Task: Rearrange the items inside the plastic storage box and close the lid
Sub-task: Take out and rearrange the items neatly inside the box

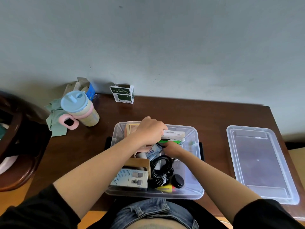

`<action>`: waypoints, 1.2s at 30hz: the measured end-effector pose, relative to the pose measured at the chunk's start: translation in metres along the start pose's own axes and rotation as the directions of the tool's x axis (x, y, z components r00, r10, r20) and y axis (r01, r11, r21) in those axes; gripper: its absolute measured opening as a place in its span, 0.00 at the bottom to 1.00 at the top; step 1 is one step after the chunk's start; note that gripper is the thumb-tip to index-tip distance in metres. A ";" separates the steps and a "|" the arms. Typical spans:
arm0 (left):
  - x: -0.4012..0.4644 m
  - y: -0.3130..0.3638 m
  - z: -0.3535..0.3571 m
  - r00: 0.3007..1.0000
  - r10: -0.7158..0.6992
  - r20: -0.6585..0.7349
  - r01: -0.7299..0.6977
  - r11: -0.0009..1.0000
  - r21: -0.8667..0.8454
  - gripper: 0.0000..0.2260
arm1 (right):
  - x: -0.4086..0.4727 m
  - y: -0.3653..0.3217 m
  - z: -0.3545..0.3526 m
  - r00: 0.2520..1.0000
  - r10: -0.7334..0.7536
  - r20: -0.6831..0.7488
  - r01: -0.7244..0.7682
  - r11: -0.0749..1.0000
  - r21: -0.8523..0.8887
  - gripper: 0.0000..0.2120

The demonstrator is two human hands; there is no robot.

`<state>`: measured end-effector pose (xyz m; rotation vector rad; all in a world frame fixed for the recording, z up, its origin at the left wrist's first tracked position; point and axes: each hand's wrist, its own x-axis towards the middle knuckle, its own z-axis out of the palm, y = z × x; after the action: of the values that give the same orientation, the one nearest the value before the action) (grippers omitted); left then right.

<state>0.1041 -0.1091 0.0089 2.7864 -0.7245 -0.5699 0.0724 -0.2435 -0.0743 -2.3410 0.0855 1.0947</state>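
- Storage box (189,194) sits open on the desk (181,111) in front of you, both hands inside its far half.
- Your left hand (151,132) curls its grip over a white packet (175,134); your right hand (173,148), just nearer you, has fingers tucked among the items, grip unclear.
- Black cable (162,169) lies coiled behind them.
- Lid (262,162) lies flat, well right, long axis running away from you; your right hand is nearer.

The lid (262,164) lies right of the box (197,187); cables (162,169) and cartons, perhaps wipes too, inside; cup (79,108) left.
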 end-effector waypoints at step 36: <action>0.002 -0.003 0.008 0.998 -0.029 -0.053 0.030 0.999 0.018 0.11 | -0.010 -0.002 0.034 0.975 -0.155 -0.161 0.107 0.956 -0.272 0.14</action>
<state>0.1036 -0.1085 0.0006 2.8226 -0.6824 -0.4958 0.0425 -0.2263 -0.0838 -2.6363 -0.1568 0.8703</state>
